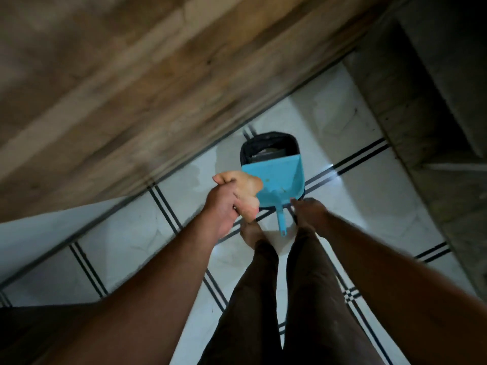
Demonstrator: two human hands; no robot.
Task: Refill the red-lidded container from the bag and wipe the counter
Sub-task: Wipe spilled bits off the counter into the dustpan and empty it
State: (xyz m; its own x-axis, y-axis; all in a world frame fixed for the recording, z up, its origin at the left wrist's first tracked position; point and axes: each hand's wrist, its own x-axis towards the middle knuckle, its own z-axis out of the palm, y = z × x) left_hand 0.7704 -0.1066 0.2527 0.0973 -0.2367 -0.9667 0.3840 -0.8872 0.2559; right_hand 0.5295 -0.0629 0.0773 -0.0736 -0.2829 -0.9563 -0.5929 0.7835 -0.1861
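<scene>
Cloth, tan, bunched, gripped in left hand, fingers curled round it, held above floor beside left edge of blue dustpan. Dustpan leans on rim of black bin, handle pointing down toward feet. Right hand just right of handle, blurred; cannot tell its state. Wooden cabinet front borders left; white tiled floor open to right.

Both forearms bare, no sleeves visible, no watch or rings discernible. Left hand and right hand bare, ungloved. Legs in dark brown close-fitting trousers, plain fabric, reaching ankle. Bare foot showing below trouser hem, just beside blue plastic dustpan handle.
</scene>
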